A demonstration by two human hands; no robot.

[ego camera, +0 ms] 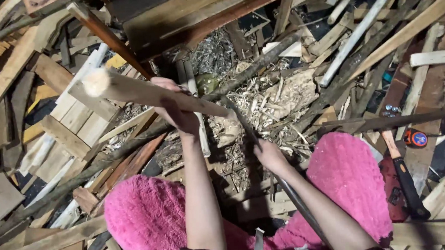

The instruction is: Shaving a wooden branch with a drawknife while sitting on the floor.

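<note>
My left hand [178, 109] grips a pale peeled wooden stick [143, 93] that slants from upper left down to a tip near the centre. My right hand [270, 155] holds a long dark blade-like tool [246, 126] whose tip meets the stick's lower end. The tool's handle [302, 207] runs back along my right forearm. Both hands work over a heap of pale wood shavings [262, 104]. My knees in fluffy pink fabric [146, 217] sit below.
Scattered planks, slats and dark branches [56, 189] surround me. A wooden pallet piece [75, 121] lies at left. At right lie a dark-handled tool [406, 180] and a small orange and black object [415, 138]. A wooden bench edge [195, 13] stands at the top.
</note>
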